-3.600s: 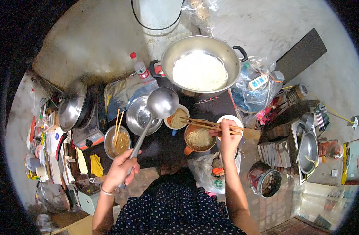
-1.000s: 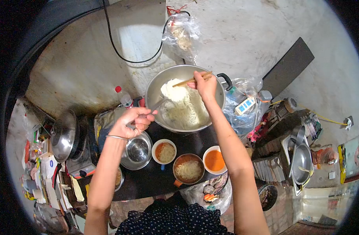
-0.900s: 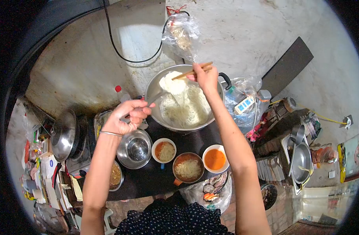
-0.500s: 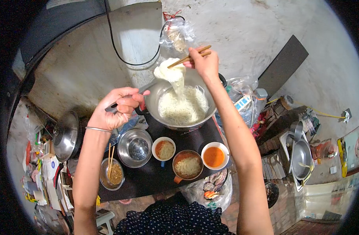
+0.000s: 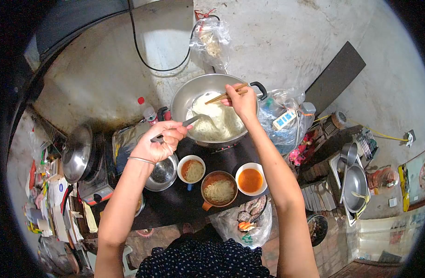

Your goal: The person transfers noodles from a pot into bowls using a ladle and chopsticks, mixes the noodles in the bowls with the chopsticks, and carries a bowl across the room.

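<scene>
A wide steel pot (image 5: 181, 96) with black side handles holds white noodles (image 5: 222, 132). Over its right side, my right hand (image 5: 240, 101) is closed around wooden chopsticks (image 5: 217, 98), whose tips are down among the noodles. My left hand (image 5: 159, 139) grips a long-handled metal utensil (image 5: 192, 121) at the pot's left rim. Its head dips into the noodles, so its shape is hard to make out. Below the pot are a white cup (image 5: 192, 161) and a brown mug (image 5: 222, 175), both with noodles in reddish broth, and a white bowl of orange-red broth (image 5: 251, 180).
Partly behind my left forearm stands a steel bowl (image 5: 162, 175). A bottle with a red cap (image 5: 147, 110) is left of the pot. Right of it lie plastic bags and a power strip (image 5: 284, 119). A lidded pan (image 5: 77, 153) sits at far left.
My right hand and chopsticks have lowered, bringing the lifted noodle clump down into the pot. My left hand has moved right and down, with the utensil's head now among the noodles.
</scene>
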`<action>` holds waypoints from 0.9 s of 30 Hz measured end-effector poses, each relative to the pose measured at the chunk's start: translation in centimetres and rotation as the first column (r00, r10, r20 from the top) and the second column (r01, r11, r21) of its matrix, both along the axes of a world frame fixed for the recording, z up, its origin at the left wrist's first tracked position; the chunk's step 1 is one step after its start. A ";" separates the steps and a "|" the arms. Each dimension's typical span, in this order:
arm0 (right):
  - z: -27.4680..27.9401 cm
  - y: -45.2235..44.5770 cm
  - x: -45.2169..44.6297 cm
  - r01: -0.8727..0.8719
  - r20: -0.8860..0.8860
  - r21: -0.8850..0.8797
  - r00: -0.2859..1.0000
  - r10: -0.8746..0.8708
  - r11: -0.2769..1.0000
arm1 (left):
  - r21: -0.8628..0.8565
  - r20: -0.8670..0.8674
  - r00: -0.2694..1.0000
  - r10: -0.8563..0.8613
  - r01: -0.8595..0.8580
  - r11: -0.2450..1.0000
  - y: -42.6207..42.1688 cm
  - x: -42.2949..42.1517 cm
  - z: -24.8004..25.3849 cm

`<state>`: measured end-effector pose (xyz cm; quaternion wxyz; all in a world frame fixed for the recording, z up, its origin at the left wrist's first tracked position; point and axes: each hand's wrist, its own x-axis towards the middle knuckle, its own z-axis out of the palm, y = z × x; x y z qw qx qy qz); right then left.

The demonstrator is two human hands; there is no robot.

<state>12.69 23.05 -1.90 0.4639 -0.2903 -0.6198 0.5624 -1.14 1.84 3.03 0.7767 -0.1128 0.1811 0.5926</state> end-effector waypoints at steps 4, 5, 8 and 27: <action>-1.2 -0.3 1.0 -0.074 -0.089 -0.046 0.994 0.069 0.996 | 0.009 0.008 1.000 0.022 -0.022 1.000 -0.6 0.4 -0.6; -1.4 -0.7 1.4 -0.076 -0.089 -0.044 0.993 0.072 0.996 | 0.013 0.058 0.998 0.035 -0.035 0.999 -0.7 0.4 -0.8; -1.9 -2.3 2.5 -0.121 -0.064 0.084 0.990 0.127 0.989 | 0.033 0.092 0.993 0.069 -0.073 0.997 -1.0 0.5 -1.0; -8.5 -3.3 0.0 0.312 -0.193 -0.079 0.927 -0.322 0.947 | -0.011 -0.079 0.991 0.106 -0.108 0.994 -2.1 0.0 3.0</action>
